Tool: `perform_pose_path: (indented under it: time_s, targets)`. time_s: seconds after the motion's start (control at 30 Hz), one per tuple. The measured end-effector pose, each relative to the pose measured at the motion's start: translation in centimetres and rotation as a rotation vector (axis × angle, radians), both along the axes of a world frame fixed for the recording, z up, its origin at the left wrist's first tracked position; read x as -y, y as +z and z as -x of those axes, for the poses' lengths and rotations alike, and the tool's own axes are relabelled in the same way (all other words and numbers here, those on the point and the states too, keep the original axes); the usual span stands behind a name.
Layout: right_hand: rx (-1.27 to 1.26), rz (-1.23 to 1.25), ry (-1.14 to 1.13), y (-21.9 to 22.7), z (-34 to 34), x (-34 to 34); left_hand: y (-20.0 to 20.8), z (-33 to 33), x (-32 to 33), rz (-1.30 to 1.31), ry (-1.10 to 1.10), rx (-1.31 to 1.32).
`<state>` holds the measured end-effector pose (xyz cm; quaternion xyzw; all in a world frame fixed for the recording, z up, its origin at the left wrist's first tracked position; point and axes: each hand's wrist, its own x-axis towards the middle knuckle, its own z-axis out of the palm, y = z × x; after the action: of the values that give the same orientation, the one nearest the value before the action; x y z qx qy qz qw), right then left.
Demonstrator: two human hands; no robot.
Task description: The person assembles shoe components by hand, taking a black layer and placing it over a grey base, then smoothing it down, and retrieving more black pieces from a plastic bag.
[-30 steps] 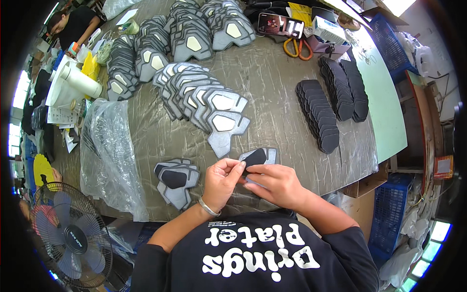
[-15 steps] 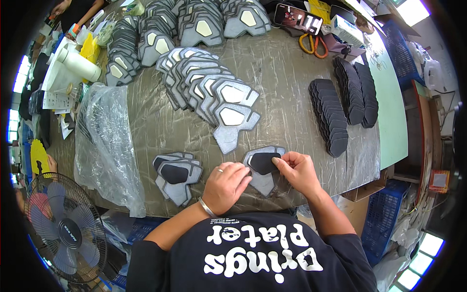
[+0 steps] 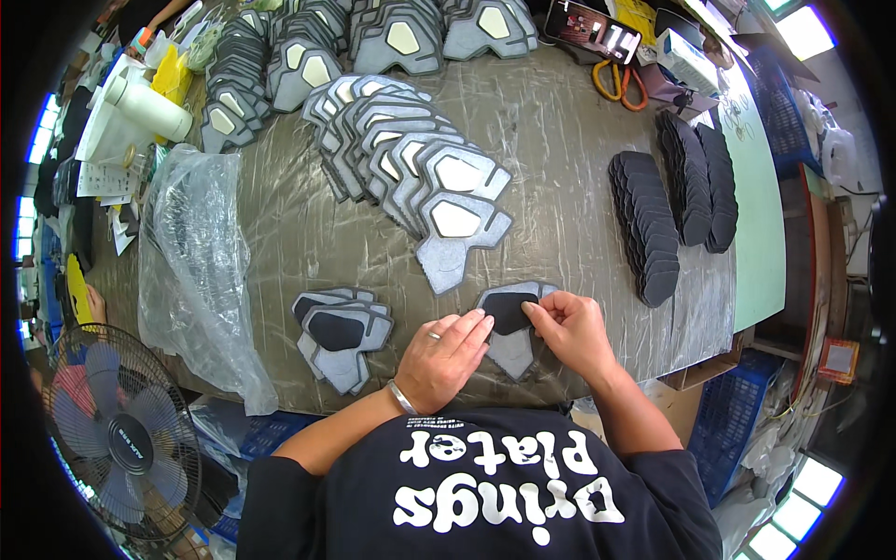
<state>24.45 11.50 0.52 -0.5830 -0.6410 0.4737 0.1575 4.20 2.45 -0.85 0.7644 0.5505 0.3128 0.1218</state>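
A grey shaped panel (image 3: 515, 347) lies flat at the table's near edge with a black foam patch (image 3: 507, 312) on its upper part. My left hand (image 3: 446, 358) rests flat with its fingertips on the patch's left edge. My right hand (image 3: 572, 329) presses the patch's right side with its fingers bent. To the left lies a small stack of finished grey panels with black patches (image 3: 338, 331). A fanned row of grey panels with pale windows (image 3: 411, 173) runs across the middle of the table. Rows of black foam patches (image 3: 655, 224) lie to the right.
More grey panels (image 3: 280, 70) lie at the far edge. A crumpled clear plastic bag (image 3: 196, 271) hangs over the left side. Orange-handled scissors (image 3: 618, 82), a phone (image 3: 593, 28) and a small box (image 3: 691, 61) sit far right. A standing fan (image 3: 121, 439) is at lower left.
The panel with its black patch has gone from being held up between both hands to lying on the table. Both hands now press on the patch.
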Motion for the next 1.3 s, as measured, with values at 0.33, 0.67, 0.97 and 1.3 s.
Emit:
perform_pose_path:
  time_s: [0.33, 0.67, 0.97, 1.3]
  targets:
    - [0.038, 0.003, 0.013, 0.6, 0.4, -0.3, -0.5, -0.2, 0.1, 0.003, -0.023, -0.089]
    - [0.169, -0.114, 0.079, 1.1, 0.7, -0.3, -0.3, -0.4, -0.1, 0.014, -0.035, -0.228]
    - [0.309, -0.624, 0.276, 0.2, 0.1, 0.9, 0.0, -0.3, -0.3, 0.041, -0.091, -0.388]
    - [0.383, -0.618, 0.72, 0.4, -1.4, 1.9, 0.6, -0.7, -0.4, 0.069, -0.052, -0.48]
